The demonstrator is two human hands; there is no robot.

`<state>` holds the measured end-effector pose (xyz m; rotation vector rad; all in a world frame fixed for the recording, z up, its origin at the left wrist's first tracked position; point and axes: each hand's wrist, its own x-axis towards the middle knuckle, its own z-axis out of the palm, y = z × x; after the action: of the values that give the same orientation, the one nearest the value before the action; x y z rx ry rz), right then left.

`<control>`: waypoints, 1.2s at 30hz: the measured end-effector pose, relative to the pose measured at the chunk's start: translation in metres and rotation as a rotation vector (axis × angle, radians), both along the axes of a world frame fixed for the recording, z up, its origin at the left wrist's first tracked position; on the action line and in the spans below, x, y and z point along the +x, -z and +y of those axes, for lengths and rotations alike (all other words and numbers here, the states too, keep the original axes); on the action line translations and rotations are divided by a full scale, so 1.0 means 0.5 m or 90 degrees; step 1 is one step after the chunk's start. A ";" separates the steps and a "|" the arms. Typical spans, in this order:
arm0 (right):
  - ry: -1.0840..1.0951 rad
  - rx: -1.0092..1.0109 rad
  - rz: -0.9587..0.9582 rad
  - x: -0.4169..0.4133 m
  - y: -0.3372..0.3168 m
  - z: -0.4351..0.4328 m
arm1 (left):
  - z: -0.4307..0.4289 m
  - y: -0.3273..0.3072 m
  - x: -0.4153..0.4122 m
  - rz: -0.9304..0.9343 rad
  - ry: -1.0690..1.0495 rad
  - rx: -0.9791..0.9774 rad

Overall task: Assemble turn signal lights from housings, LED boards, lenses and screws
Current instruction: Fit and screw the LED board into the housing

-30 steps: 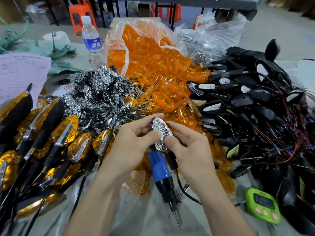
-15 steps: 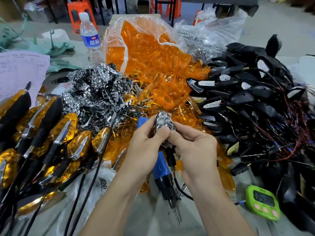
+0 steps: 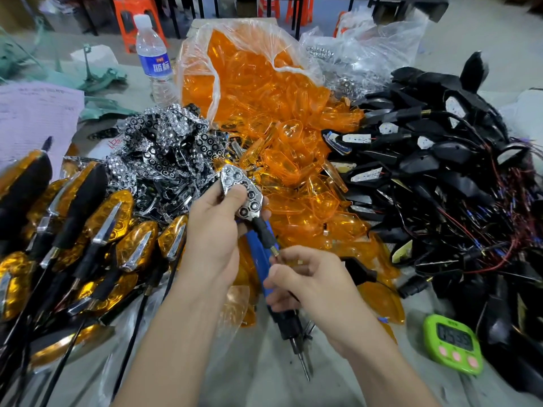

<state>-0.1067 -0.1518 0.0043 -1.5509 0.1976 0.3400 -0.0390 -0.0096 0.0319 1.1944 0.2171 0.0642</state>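
Right hand lower, off housing

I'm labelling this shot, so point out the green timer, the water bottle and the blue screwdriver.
green timer (image 3: 454, 339), head view, on its display.
water bottle (image 3: 154, 66), head view, on its blue label.
blue screwdriver (image 3: 256, 258), head view, on its blue body.

Person, head view, two arms only. Left hand bare; left forearm bare all the way to the bottom edge. Right hand bare, right forearm bare to the bottom edge too. Slim wrists, smooth forearms. Nail looks short on the right thumb; other nails too small to tell. Rest of the body out of frame.
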 end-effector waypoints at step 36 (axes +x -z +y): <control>0.170 -0.064 -0.123 -0.008 0.012 0.023 | 0.040 0.024 0.004 -0.236 0.184 0.195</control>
<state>-0.1109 -0.1401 -0.0016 -1.6224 0.2701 -0.0298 -0.0371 0.0103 0.0198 1.4822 -0.3022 0.0656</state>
